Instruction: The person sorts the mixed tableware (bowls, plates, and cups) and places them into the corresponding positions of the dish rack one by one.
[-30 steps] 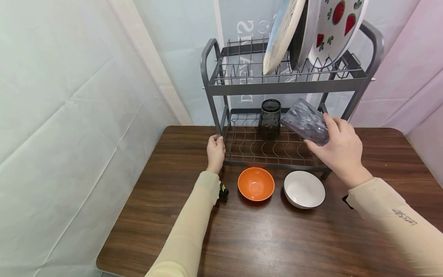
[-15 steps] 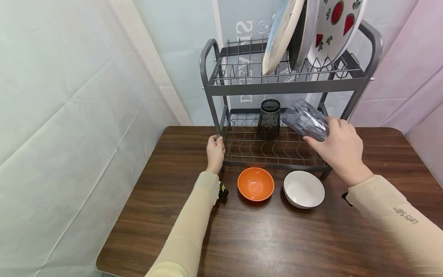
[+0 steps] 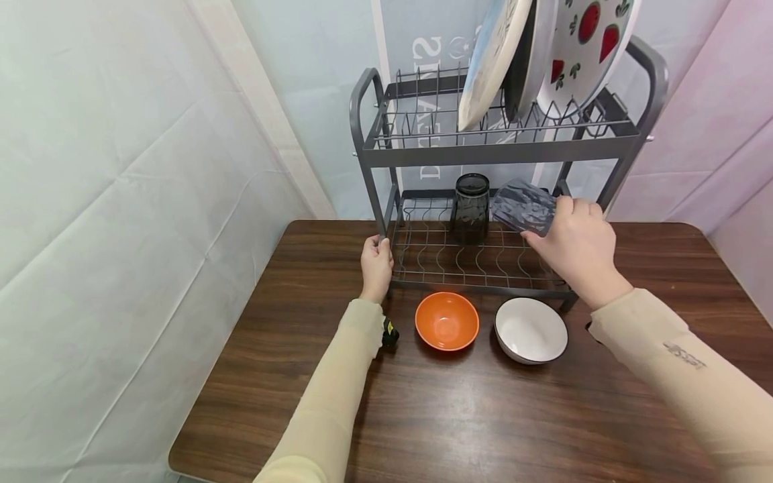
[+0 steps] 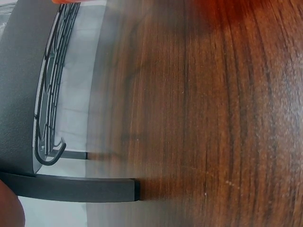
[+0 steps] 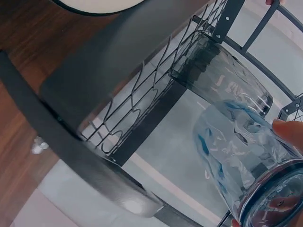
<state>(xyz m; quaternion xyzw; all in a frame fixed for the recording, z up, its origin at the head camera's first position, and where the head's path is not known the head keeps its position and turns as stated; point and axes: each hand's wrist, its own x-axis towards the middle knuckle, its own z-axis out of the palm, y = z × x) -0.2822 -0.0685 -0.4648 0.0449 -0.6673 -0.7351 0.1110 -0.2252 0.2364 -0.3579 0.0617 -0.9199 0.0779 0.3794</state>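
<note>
My right hand [image 3: 576, 241] grips a clear bluish drinking glass [image 3: 523, 205] near one end. The glass is tilted over the right part of the dish rack's lower tier, its far end pointing up and left. In the right wrist view the glass [image 5: 244, 149] overlaps a dark smoked glass [image 5: 222, 71]. That dark glass [image 3: 471, 208] stands on the lower wire shelf, left of the one I hold. My left hand [image 3: 377, 265] holds the left post of the grey two-tier dish rack [image 3: 501, 154], fingers wrapped round it.
Several plates [image 3: 582, 60] stand upright on the top tier. In front of the rack are an orange bowl [image 3: 447, 322] and a white bowl [image 3: 531, 331] with a dark rim. A small black object [image 3: 389, 333] shows beside my left sleeve. The brown table [image 3: 459, 422] meets curtains behind.
My right hand has moved a little left with the glass, bringing it nearer to the dark glass. The left hand stays on the post.
</note>
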